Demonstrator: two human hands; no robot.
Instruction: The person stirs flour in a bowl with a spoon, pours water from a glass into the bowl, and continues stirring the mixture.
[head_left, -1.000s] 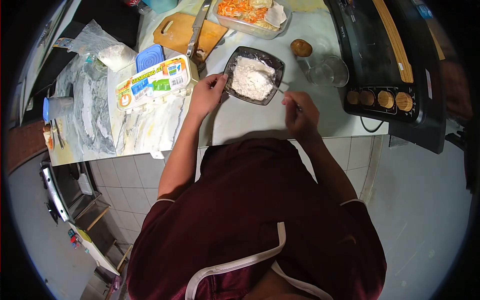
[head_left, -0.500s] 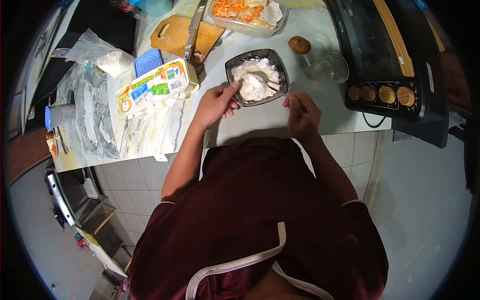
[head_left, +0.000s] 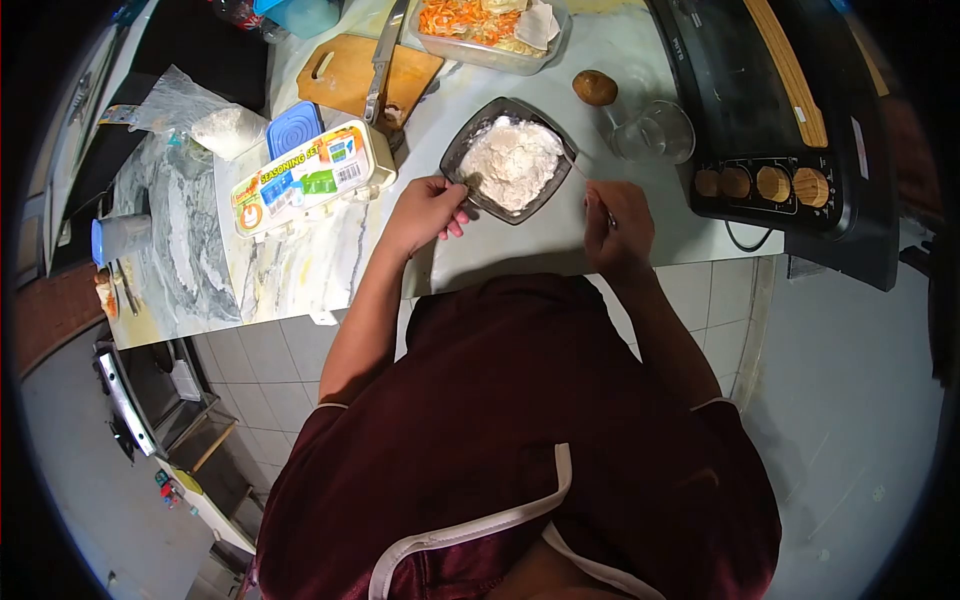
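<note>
A dark square bowl [head_left: 452, 150] holding white flour [head_left: 512, 165] stands on the counter. My left hand [head_left: 430, 212] pinches the bowl's lower left rim between thumb and fingers. Right of the bowl, my right hand [head_left: 618, 225] is closed around the handle of a metal spoon [head_left: 578, 168]. The spoon's far end reaches the bowl's right rim at the edge of the flour. A brown round item [head_left: 595, 88] and a clear glass [head_left: 655, 133] lie to the upper right.
A black oven [head_left: 770, 190] with wooden knobs stands at right. Behind are a cutting board [head_left: 345, 72] with a knife [head_left: 382, 65] and a tub of shredded vegetables [head_left: 480, 50]. At left are a seasoning set box [head_left: 305, 180], a blue lid [head_left: 295, 130] and a bag of white powder [head_left: 228, 130].
My right hand and the spoon have moved right, from within the flour to the bowl's right rim. The bowl has turned and shifted slightly left with my left hand on its rim.
</note>
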